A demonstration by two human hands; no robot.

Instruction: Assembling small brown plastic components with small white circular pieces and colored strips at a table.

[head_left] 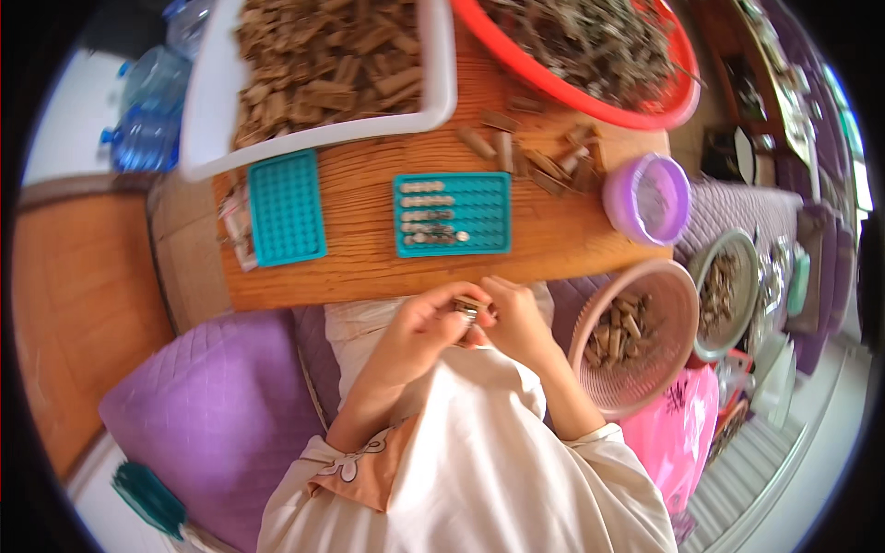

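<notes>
My left hand (419,332) is closed around a small brown roll (472,301) in front of my lap. A pale, shiny band shows near the roll, but blur hides its detail. Curled against the same spot, my right hand (516,318) has its fingertips pressed together at the roll's right side. What lies inside that pinch is hidden. Just beyond both hands, a teal grid tray (501,241) rests on the wooden table. Small whitish round pieces (424,201) sit in rows, mostly in its left part.
A second teal tray (288,207) lies to the left. Behind stand a white bin (442,69) of brown pieces and a red basin (562,83) of dried plant matter. Loose brown rolls (548,166) lie near a purple tub (682,198). A pink basket (682,323) stands at my right.
</notes>
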